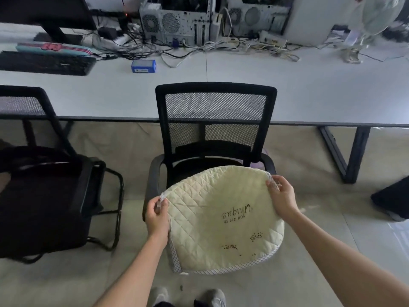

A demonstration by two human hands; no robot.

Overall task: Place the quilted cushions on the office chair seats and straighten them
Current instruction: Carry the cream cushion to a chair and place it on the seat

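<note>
Black padded seat of a second office chair at far left: no cushion visible on it, so that one is judged still to do. Its seat is dark and hard to read.

Centre: black mesh-back office chair with curved armrests, pulled out from the long white desk. Pale cream quilted cushion hangs over its seat, hiding most of it; whether it rests on the seat or hovers just above cannot be told.

Left hand: closed, pinching the cushion's striped edge binding at the left corner. Right hand: closed, gripping the binding at the right rear edge.

Progress (judgement): placement on this chair under way or just made; straightening not finished, both hands occupied on the edges.

Cushion appearance: rounded outline, diamond quilting, grey-striped piping. Printed script reads upside-down from this view. Small dark printed specks near the front. Surface bowed, far edge raised, not lying flat.
</note>
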